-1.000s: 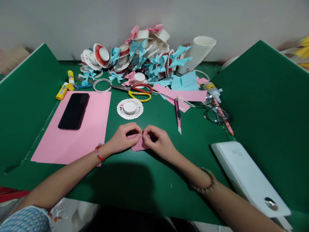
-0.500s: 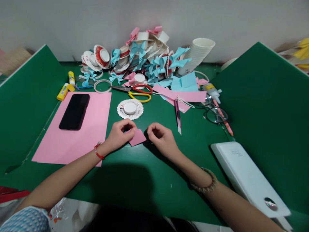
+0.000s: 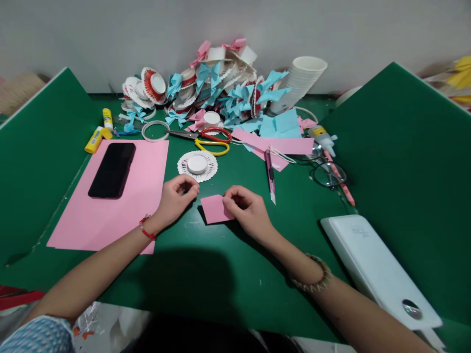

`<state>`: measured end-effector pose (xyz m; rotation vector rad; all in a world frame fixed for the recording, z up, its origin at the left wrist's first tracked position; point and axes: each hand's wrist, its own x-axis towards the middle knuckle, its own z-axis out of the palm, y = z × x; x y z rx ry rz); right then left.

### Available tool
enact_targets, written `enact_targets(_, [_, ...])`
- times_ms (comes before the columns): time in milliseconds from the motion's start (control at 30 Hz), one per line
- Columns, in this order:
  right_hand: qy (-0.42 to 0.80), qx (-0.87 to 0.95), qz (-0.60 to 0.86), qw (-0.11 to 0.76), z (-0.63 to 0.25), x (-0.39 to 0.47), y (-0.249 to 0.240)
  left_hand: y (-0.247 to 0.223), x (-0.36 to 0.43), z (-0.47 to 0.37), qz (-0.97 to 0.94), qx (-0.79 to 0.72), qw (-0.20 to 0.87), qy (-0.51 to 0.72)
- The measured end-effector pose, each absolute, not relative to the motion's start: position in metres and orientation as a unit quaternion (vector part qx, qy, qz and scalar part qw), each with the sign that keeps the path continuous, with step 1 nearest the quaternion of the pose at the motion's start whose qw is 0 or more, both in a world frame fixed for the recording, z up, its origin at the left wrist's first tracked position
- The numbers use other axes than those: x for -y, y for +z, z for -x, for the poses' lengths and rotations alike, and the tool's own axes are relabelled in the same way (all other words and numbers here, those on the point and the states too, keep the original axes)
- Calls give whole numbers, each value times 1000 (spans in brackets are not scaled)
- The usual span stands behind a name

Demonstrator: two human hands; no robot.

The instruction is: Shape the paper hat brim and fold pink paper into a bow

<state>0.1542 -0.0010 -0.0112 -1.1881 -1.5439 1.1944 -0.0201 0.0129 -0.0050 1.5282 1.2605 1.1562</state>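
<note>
A small folded piece of pink paper point(image 3: 214, 210) is held just over the green table, pinched at its right edge between the thumb and fingers of my right hand point(image 3: 247, 208). To the left, my left hand point(image 3: 177, 197) is curled, thumb and index fingertips close together, with nothing visible in it. It is apart from the pink paper. Just beyond it lies a white paper disc with fringed edges and a raised round centre point(image 3: 197, 165). Scissors point(image 3: 208, 139) with red and yellow handles lie behind the disc. A craft knife point(image 3: 271, 176) with its blade out rests beyond my right hand.
Pink sheets point(image 3: 143, 215) with a black phone point(image 3: 112, 170) lie at left, glue sticks point(image 3: 96, 139) behind. Paper rosettes with bows point(image 3: 208, 81) and stacked cups point(image 3: 303, 81) fill the back. Glasses point(image 3: 329, 174) and a white power bank point(image 3: 379, 269) are at right. Green panels point(image 3: 390, 142) flank the table.
My left hand has let go of the pink paper and drawn away slightly up and left. The paper is now in my right hand, further right and turned.
</note>
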Motion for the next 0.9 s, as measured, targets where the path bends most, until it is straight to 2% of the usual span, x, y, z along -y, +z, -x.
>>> enact_targets(133, [465, 640, 462, 401, -154, 2, -12, -4, -10, 18, -632, -466, 452, 423])
enact_targets(300, [451, 672, 448, 379, -153, 4, -11, 1, 0, 12, -704, -432, 440, 353])
enact_targets(567, [474, 599, 490, 421, -155, 1, -11, -5, -8, 18, -671, -473, 371, 434])
enact_targets(900, [582, 594, 414, 371, -156, -2, -9, -2, -1, 14, -743, -405, 348, 403])
